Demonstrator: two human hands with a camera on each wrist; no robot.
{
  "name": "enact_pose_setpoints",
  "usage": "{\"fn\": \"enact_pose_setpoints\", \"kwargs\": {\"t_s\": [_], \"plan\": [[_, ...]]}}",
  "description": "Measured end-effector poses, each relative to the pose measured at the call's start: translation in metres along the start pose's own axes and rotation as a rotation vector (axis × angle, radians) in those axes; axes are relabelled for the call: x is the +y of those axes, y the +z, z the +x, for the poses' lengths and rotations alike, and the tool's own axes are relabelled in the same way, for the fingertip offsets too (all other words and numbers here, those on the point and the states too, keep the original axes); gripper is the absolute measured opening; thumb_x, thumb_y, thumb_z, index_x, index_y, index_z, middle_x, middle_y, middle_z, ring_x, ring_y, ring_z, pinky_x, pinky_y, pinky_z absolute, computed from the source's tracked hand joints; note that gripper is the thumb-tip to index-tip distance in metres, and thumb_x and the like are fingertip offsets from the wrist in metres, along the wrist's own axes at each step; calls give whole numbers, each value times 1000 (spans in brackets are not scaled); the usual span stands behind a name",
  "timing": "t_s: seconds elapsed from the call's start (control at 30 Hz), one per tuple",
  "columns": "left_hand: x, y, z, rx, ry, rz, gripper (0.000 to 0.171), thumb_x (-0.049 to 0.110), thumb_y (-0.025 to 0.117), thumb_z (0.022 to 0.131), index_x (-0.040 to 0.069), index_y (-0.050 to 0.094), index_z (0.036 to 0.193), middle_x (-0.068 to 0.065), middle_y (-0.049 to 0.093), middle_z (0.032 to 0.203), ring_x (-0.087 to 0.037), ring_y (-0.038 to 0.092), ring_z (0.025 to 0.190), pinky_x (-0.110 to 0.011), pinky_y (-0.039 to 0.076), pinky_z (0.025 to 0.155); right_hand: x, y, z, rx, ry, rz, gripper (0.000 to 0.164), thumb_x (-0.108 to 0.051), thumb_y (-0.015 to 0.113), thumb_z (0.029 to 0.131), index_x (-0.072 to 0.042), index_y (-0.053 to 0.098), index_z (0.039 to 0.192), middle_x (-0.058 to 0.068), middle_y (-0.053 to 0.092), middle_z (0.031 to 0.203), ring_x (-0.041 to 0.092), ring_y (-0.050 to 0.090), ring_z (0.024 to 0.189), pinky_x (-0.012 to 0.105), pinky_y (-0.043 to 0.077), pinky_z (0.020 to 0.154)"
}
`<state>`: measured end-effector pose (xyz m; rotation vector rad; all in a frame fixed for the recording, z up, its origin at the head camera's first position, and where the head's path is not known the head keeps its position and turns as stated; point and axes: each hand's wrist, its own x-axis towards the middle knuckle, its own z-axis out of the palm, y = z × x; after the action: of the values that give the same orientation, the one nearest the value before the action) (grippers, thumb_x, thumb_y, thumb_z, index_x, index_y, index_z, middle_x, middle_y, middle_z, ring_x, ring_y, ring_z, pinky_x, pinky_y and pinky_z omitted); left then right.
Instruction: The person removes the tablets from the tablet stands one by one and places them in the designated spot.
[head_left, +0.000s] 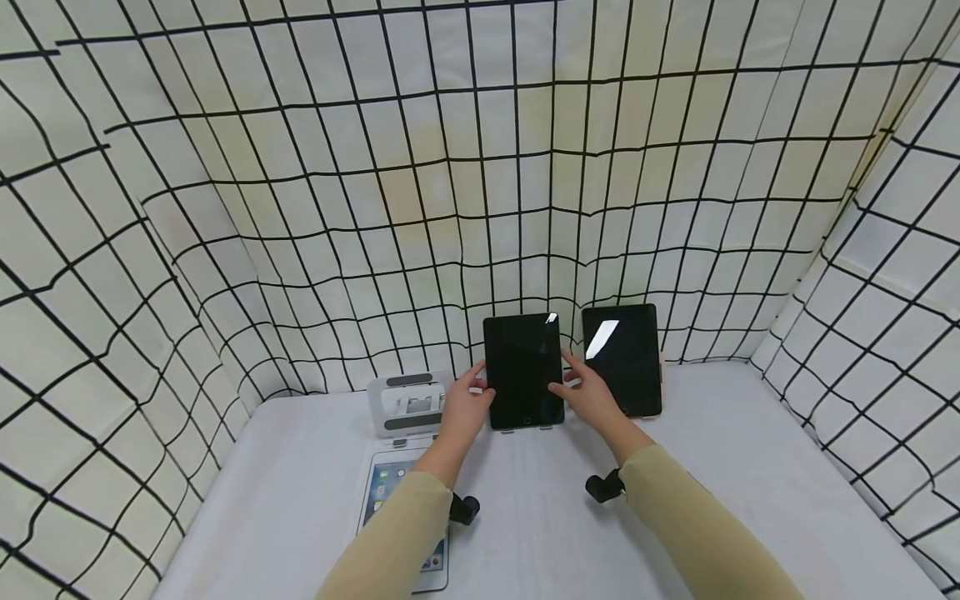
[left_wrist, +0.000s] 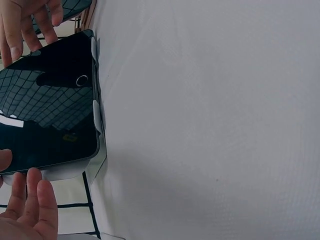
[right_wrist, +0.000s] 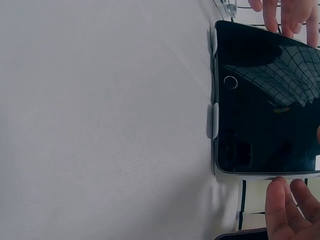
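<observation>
A black tablet (head_left: 522, 367) stands upright, leaning back on a pale stand whose small lips (left_wrist: 97, 117) hold its lower edge. My left hand (head_left: 467, 410) grips its left side, the thumb on the front edge and the other fingers at the side and behind. On the opposite side my right hand (head_left: 594, 398) holds the edge between thumb and fingers. The tablet's screen is dark, with a round home button near the bottom. What the fingertips do behind it is hidden.
A second black tablet (head_left: 630, 367) leans on a pinkish stand at the right. To the left is a white-and-grey stand (head_left: 381, 408) with no tablet on it. Before it lies a white tablet (head_left: 384, 479) with a lit screen, partly under my left arm. Black-gridded white cloth (head_left: 495, 167) encloses the table.
</observation>
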<state>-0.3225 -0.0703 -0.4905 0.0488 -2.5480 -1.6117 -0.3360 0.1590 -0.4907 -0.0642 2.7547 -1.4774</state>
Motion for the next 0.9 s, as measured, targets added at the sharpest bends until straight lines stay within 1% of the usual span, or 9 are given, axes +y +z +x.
{"fn": "enact_pose_setpoints", "kwargs": {"t_s": [0.2,0.3,0.6,0.77,0.9], "plan": [[1,1,0,8,6,3,56,7,66,91,20,54,144,-7,63,107,-20,62,87,-33,52,70,1,2,0,15,-6,-1,74,-26,70,94,-26,31,157,13,56,122,26,57,103,35,50,77],[0,1,0,4,22,7,57,5,66,90,18,54,144,-7,63,106,-19,62,86,-32,52,69,1,3,0,21,-8,0,74,-25,71,93,-26,32,157,13,56,123,26,58,103,36,50,77],[2,0,-4,-37,44,7,61,4,67,91,17,49,147,-9,60,110,-19,60,90,-33,51,70,1,3,-3,23,-13,-4,73,-26,70,94,-25,32,157,13,57,126,27,57,105,37,50,77],[0,1,-4,-37,33,-5,62,3,67,91,19,48,148,-9,59,112,-19,60,92,-34,51,73,3,3,-3,27,-15,9,74,-25,70,94,-26,32,156,12,56,126,26,57,105,36,50,76],[0,2,-4,-36,14,-23,62,2,66,91,20,49,148,-8,59,113,-21,60,96,-35,52,75,5,4,-3,40,-31,24,73,-23,70,94,-26,33,156,12,55,129,26,58,106,38,51,79]]}}
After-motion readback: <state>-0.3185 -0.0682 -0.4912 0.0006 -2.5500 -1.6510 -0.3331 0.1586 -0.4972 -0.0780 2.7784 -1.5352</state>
